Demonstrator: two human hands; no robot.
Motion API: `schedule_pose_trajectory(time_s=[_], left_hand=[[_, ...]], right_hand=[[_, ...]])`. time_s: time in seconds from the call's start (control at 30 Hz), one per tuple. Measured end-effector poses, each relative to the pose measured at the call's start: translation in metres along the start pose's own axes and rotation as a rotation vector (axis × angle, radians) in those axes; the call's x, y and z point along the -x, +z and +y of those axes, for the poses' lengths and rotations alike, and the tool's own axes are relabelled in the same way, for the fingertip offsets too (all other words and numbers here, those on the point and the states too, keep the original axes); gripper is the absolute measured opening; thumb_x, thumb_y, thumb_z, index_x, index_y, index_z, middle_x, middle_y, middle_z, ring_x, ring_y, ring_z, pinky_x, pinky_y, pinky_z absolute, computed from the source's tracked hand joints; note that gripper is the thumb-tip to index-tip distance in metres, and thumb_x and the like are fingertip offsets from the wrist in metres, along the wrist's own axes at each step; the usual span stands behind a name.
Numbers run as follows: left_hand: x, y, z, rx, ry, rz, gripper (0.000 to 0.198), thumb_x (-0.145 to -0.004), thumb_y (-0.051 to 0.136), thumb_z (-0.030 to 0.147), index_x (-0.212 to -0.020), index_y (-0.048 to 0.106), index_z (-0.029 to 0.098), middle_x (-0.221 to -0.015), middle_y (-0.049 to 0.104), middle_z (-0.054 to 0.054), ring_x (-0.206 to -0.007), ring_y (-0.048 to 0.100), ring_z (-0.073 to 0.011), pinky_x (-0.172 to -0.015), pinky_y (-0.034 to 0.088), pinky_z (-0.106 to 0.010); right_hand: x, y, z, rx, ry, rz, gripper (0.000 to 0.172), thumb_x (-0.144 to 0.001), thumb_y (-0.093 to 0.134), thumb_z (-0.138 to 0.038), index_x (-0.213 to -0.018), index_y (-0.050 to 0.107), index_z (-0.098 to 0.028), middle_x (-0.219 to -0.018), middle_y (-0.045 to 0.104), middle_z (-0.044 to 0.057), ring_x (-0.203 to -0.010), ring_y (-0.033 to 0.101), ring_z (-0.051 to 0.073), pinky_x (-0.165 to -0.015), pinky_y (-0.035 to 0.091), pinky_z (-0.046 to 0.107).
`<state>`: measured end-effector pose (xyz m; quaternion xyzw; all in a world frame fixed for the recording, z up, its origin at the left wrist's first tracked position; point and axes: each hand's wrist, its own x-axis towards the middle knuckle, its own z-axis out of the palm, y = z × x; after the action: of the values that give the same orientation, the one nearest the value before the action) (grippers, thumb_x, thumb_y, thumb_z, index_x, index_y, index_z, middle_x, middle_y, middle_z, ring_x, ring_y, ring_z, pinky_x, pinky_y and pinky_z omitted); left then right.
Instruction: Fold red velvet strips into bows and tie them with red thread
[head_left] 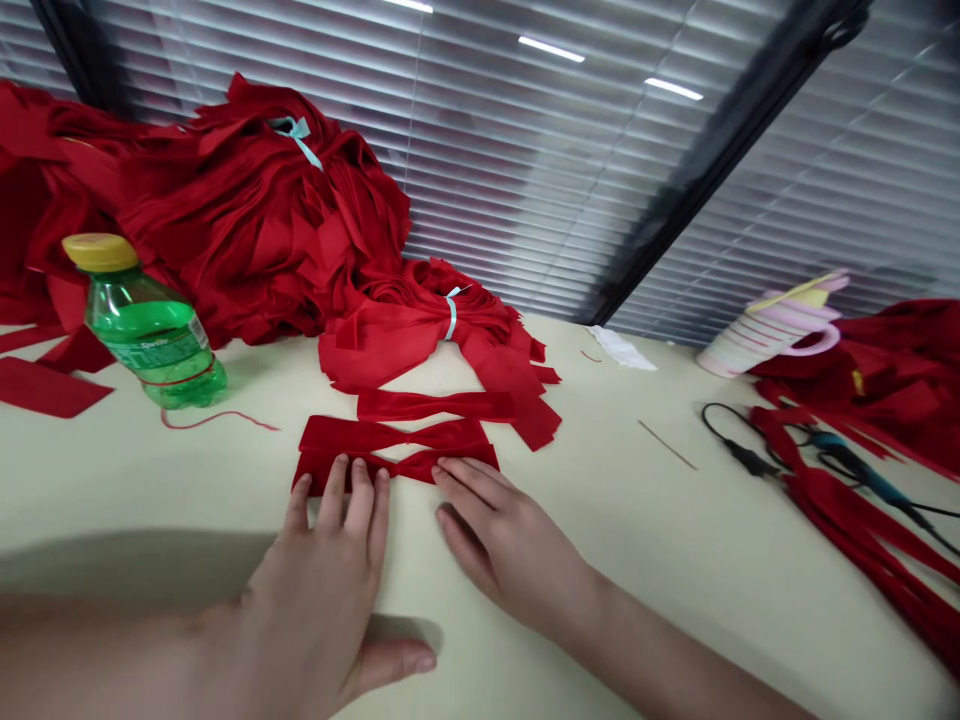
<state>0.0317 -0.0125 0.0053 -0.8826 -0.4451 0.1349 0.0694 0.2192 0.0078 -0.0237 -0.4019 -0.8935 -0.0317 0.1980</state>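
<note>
Three red fabric bows lie in a stack of rows on the pale table. On the left half of the nearest bow (412, 464) rest the fingertips of my left hand (322, 580), fingers spread and thumb stretched out to the side. My right hand (502, 540) touches the same bow's right half with its fingertips, the fingers extended close together and the thumb apart. Just beyond lies the middle bow (397, 434), pinched at its centre. Farther back is the third bow (435, 405), near a tied bundle of red strips (420, 320).
A green bottle with a yellow cap (157, 335) stands at left, a red thread (225, 415) before it. Behind are large heaps of red fabric (255, 210) against window blinds (510, 180). At right are a pink-white mug (765, 335), a corded blue-handled tool (862, 465) and more red strips.
</note>
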Motion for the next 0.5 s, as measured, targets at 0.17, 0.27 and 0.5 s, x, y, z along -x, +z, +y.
schedule_pose_trajectory(time_s=[0.17,0.27,0.5], left_hand=[[0.0006,-0.0018,0.0001,-0.018,0.0,-0.021,0.104,-0.073,0.04,0.077,-0.135,0.031,-0.006,-0.132,0.031,-0.041,-0.121,0.033,-0.0541,-0.091,0.034,-0.069],[0.0012,-0.0026,-0.0002,-0.017,-0.01,-0.031,0.106,-0.072,0.041,0.078,-0.135,0.03,-0.006,-0.131,0.032,-0.042,-0.121,0.034,-0.0539,-0.091,0.034,-0.069],[0.0028,0.0046,0.0,0.032,-0.036,0.012,0.107,-0.072,0.035,0.08,-0.137,0.027,-0.005,-0.134,0.029,-0.04,-0.125,0.03,-0.0532,-0.093,0.031,-0.069]], right_hand=[[0.002,0.0024,-0.0023,0.131,0.062,0.079,0.035,-0.089,0.044,-0.022,-0.11,0.064,-0.002,-0.112,0.065,0.019,-0.107,0.06,0.027,-0.093,0.052,0.039],[0.0033,0.003,-0.0003,0.261,0.129,0.093,0.037,-0.088,0.045,-0.024,-0.106,0.066,0.001,-0.105,0.067,0.022,-0.1,0.063,0.03,-0.084,0.056,0.04],[0.0028,0.0022,-0.0004,0.396,0.164,0.083,0.04,-0.087,0.043,-0.025,-0.103,0.067,0.003,-0.103,0.068,0.022,-0.093,0.067,0.03,-0.073,0.059,0.037]])
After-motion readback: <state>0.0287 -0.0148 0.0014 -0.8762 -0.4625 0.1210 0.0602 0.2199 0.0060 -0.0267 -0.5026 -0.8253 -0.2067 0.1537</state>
